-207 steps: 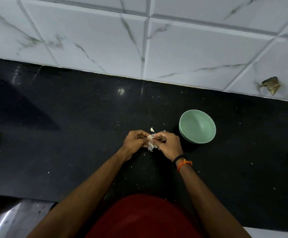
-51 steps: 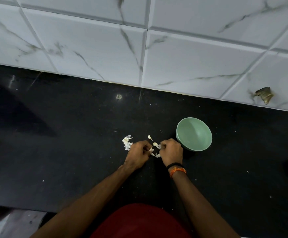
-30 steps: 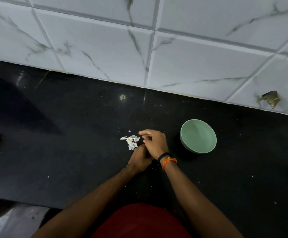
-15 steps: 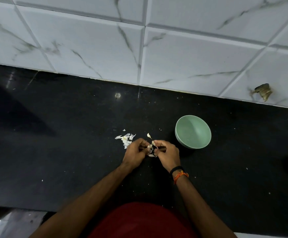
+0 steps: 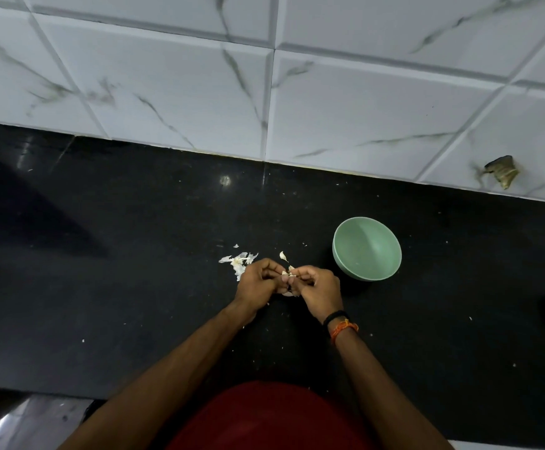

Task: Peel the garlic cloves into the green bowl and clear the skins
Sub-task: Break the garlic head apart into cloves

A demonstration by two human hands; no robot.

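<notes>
Your left hand (image 5: 258, 282) and right hand (image 5: 318, 289) meet over the black tabletop (image 5: 135, 271), the fingers of both curled in and pinching one garlic clove (image 5: 286, 273) between them. The green bowl (image 5: 367, 248) sits just right of your right hand, and a heap of skins (image 5: 238, 262) lies beside your left knuckles.

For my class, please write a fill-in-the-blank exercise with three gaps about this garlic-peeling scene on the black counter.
1. The round pale green bowl stands on the black stone counter to the ______ of both hands.
2. The heap of white papery garlic skins lies just beyond the ______ hand.
3. The black and orange wristbands sit on the wrist of the ______ hand.

Missing words: right; left; right
</notes>
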